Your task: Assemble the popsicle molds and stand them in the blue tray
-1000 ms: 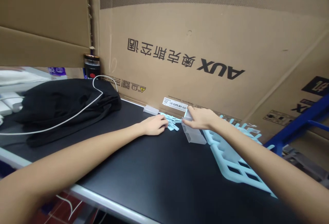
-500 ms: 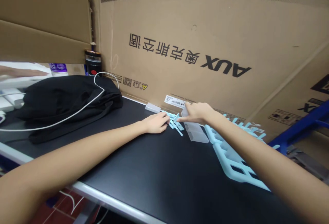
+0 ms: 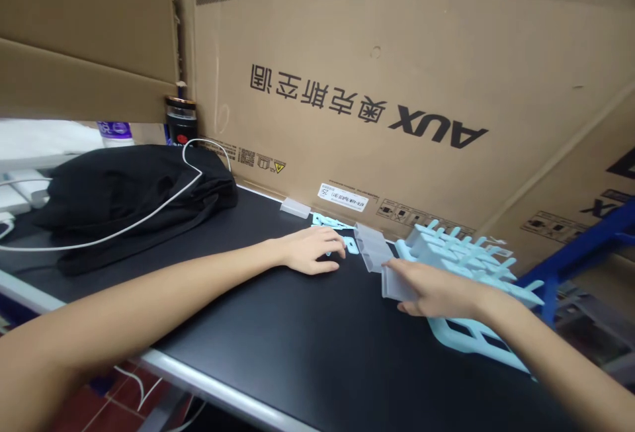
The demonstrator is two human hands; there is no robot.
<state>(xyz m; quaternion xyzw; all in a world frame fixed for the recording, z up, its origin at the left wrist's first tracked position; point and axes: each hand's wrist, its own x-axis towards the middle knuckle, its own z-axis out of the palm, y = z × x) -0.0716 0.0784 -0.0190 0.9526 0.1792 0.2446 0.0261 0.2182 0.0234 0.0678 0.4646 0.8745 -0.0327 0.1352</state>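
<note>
My left hand (image 3: 313, 252) lies on the black table (image 3: 278, 333), fingers curled over small light-blue plastic pieces (image 3: 333, 223). My right hand (image 3: 432, 290) holds a small translucent grey plastic part (image 3: 397, 284) by its end. Just behind it lies a translucent ribbed plastic tray (image 3: 371, 245). A light-blue plastic grid frame (image 3: 464, 253) with prongs sits right of the tray, partly under my right wrist.
A large AUX cardboard box (image 3: 397, 88) walls off the back. A black cloth bundle (image 3: 124, 194) with a white cable (image 3: 149, 210) over it lies at the left. A dark can (image 3: 180, 121) stands behind it. A blue metal bar (image 3: 580, 247) is at the right.
My right hand has pulled back from the blue pieces toward me and to the right, now holding a grey part. My left hand slid slightly right and nearer.
</note>
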